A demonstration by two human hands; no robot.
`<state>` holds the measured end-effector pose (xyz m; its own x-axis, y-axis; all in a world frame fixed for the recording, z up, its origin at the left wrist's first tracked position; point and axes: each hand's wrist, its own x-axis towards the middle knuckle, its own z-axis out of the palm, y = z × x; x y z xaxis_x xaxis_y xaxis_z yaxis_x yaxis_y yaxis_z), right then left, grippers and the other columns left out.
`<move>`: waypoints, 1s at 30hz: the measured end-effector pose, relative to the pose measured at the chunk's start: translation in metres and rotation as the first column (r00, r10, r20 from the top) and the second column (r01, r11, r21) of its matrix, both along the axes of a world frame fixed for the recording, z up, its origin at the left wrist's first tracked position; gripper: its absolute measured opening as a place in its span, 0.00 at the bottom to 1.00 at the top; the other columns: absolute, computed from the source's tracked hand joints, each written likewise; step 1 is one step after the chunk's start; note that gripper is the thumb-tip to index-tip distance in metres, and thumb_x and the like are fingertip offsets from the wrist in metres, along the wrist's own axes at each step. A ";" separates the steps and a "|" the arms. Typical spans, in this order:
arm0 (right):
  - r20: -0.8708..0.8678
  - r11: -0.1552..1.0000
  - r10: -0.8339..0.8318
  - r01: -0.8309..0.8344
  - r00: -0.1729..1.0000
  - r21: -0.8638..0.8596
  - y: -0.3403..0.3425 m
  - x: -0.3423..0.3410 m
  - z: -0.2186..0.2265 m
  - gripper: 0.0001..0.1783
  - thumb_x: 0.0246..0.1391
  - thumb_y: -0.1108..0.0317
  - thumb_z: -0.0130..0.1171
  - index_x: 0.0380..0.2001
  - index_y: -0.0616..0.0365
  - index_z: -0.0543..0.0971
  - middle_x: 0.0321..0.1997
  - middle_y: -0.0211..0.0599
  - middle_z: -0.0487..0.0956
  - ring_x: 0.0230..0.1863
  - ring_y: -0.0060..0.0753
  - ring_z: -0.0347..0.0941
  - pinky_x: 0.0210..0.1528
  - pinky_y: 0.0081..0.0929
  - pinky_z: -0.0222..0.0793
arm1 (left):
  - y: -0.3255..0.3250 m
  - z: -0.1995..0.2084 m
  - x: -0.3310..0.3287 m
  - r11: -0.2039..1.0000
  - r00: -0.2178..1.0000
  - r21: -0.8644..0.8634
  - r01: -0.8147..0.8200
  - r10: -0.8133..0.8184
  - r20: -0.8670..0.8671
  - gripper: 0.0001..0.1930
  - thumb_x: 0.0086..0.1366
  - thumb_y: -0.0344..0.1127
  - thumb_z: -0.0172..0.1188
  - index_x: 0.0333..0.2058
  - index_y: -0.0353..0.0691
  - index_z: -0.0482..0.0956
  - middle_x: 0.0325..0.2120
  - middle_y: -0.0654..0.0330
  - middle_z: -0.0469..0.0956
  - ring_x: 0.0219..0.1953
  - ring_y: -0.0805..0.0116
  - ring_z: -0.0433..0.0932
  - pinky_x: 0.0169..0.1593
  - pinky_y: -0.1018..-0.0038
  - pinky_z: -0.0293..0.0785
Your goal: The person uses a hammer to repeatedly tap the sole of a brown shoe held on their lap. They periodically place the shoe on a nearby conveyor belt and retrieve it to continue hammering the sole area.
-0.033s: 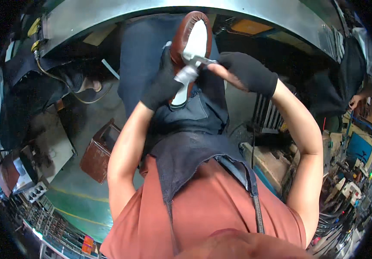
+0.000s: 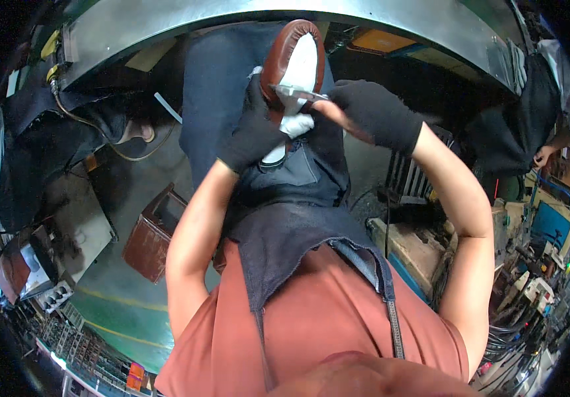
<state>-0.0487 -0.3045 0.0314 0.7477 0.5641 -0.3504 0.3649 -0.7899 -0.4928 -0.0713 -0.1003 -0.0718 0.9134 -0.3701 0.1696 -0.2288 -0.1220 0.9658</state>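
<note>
A brown leather shoe (image 2: 276, 65) lies sole-up over my lap, its toe pointing away, with a white bottom and gathered leather edges. My left hand (image 2: 257, 126), in a black glove with white-covered fingertips, is closed around the shoe's middle from the left. My right hand (image 2: 371, 114), in a black fingerless glove, is closed on a grey metal hand tool (image 2: 290, 90). The tool's head lies across the shoe's bottom near its middle; its exact kind is blurred. The heel end shows below my left hand.
A metal bench edge (image 2: 166, 30) curves across the front. A brown bin (image 2: 156, 231) stands on the floor at left. A hose (image 2: 86, 118) hangs at far left. Machinery (image 2: 530, 284) with cables crowds the right, near another person's hand (image 2: 543, 157).
My right hand and the metal tool have shifted slightly left across the shoe's bottom. My left hand's white-covered fingers have moved a little. The shoe stays in nearly the same place.
</note>
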 end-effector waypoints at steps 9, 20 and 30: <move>0.246 0.996 -0.071 0.055 0.967 0.071 -0.015 0.001 -0.067 0.22 0.58 0.50 0.49 0.27 0.60 0.76 0.25 0.50 0.76 0.27 0.53 0.74 0.29 0.38 0.68 | 0.015 0.008 0.031 0.720 0.542 -0.569 -0.398 -0.316 -0.779 0.20 0.62 0.40 0.55 0.48 0.35 0.68 0.40 0.52 0.75 0.45 0.55 0.75 0.52 0.65 0.69; 0.126 0.989 0.151 -0.149 0.980 -0.025 0.016 -0.005 0.038 0.28 0.55 0.47 0.49 0.19 0.63 0.78 0.17 0.54 0.73 0.22 0.52 0.74 0.26 0.40 0.70 | 0.013 -0.038 0.033 0.917 0.926 0.130 -0.378 0.374 0.056 0.23 0.62 0.44 0.54 0.49 0.34 0.64 0.43 0.46 0.72 0.46 0.52 0.72 0.52 0.63 0.67; 0.244 0.978 0.172 -0.195 0.954 0.074 0.018 -0.050 -0.036 0.24 0.56 0.47 0.49 0.24 0.59 0.75 0.24 0.49 0.75 0.26 0.50 0.73 0.29 0.40 0.69 | 0.041 -0.004 0.005 0.791 0.946 0.545 -0.278 0.125 0.300 0.20 0.65 0.29 0.43 0.56 0.37 0.64 0.48 0.51 0.73 0.49 0.59 0.75 0.54 0.69 0.68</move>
<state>-0.0985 -0.2863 -0.0049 0.6824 0.7219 -0.1144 0.6139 -0.6511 -0.4464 -0.0660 -0.0596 -0.0754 0.9377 -0.2801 0.2056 -0.3462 -0.7032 0.6211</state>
